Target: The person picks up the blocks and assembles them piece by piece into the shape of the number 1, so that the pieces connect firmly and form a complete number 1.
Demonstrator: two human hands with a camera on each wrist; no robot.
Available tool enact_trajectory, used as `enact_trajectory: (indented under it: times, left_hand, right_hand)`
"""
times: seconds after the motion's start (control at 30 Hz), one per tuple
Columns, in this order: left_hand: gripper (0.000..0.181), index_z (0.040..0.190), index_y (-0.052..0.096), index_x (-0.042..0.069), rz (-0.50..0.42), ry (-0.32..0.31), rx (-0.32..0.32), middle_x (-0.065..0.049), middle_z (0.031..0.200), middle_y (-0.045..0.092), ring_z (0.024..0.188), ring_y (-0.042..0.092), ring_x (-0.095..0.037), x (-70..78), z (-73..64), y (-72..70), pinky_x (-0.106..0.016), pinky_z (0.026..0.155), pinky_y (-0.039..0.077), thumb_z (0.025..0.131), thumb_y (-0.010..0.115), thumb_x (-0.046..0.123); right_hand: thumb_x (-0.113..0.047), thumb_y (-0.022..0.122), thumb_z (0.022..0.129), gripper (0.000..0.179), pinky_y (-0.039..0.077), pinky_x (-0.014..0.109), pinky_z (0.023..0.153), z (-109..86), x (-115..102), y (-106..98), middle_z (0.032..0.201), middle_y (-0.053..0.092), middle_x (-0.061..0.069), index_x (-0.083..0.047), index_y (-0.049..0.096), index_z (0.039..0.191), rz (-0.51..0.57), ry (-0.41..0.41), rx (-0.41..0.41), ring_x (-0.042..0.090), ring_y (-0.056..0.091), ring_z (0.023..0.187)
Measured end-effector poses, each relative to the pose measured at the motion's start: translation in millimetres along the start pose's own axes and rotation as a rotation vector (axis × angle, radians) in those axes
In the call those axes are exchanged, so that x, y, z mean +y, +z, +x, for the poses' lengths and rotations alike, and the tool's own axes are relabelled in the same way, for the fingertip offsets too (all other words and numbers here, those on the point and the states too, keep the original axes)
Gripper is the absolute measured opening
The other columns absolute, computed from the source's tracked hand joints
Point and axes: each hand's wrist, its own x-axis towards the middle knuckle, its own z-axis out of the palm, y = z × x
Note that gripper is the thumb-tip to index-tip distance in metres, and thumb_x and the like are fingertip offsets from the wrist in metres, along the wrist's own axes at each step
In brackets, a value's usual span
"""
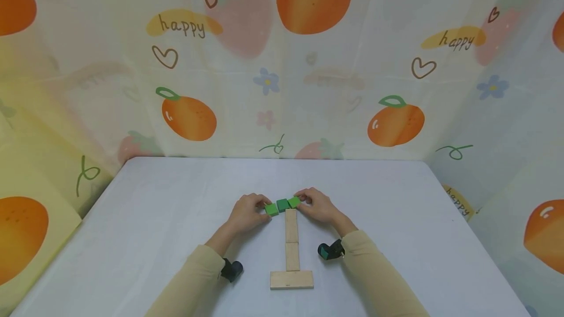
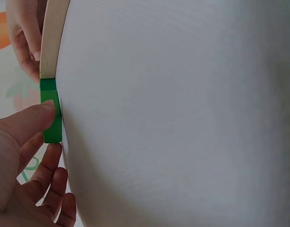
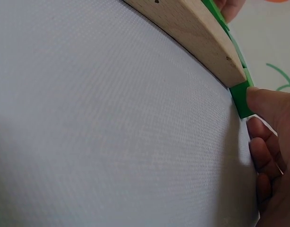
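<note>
Three small green blocks form a slightly slanted row at the far end of a wooden column. My left hand [image 1: 246,213] pinches the left light-green block [image 1: 271,210] between thumb and fingers. At the row's other end, my right hand [image 1: 319,207] pinches the right light-green block [image 1: 294,202]. Between them lies a darker green block [image 1: 283,205]. In the left wrist view, my thumb presses the near side of a green block [image 2: 51,130]. The right wrist view shows my thumb against another green block [image 3: 241,101], beside a wooden block [image 3: 201,38].
Two plain wooden blocks, the upper [image 1: 292,226] and the lower [image 1: 292,257], lie end to end below the green row. A wider wooden block [image 1: 292,280] lies crosswise at their near end. All rest on a white table [image 1: 176,185] before a fruit-patterned curtain [image 1: 317,87].
</note>
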Motion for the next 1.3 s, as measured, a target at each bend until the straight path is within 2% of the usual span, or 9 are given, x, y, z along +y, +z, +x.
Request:
enact_trajectory:
  times: [0.47, 1.3]
  left_hand:
    - [0.032, 0.098, 0.068, 0.019, 0.002, -0.021, -0.012, 0.0, 0.093, 0.064, 0.091, 0.054, -0.019, 0.5, 0.7, 1.3, -0.04, 0.081, 0.043, 0.068, 0.079, 0.021]
    - [0.035, 0.101, 0.067, 0.02, 0.015, -0.05, -0.01, 0.0, 0.095, 0.064, 0.093, 0.053, -0.02, 1.8, -0.2, 1.6, -0.041, 0.082, 0.043, 0.068, 0.08, 0.025]
  right_hand:
    - [-0.017, 0.063, 0.085, 0.028, 0.043, 0.032, 0.076, -0.1, 0.2, -0.2, 0.096, 0.058, 0.001, -0.013, 0.062, 0.113, -0.02, -0.013, 0.007, 0.014, 0.05, 0.085]
    - [-0.018, 0.064, 0.085, 0.028, 0.043, 0.033, 0.079, 0.2, -2.0, -0.1, 0.096, 0.058, 0.0, -0.014, 0.062, 0.113, -0.017, 0.022, 0.007, 0.014, 0.051, 0.086]
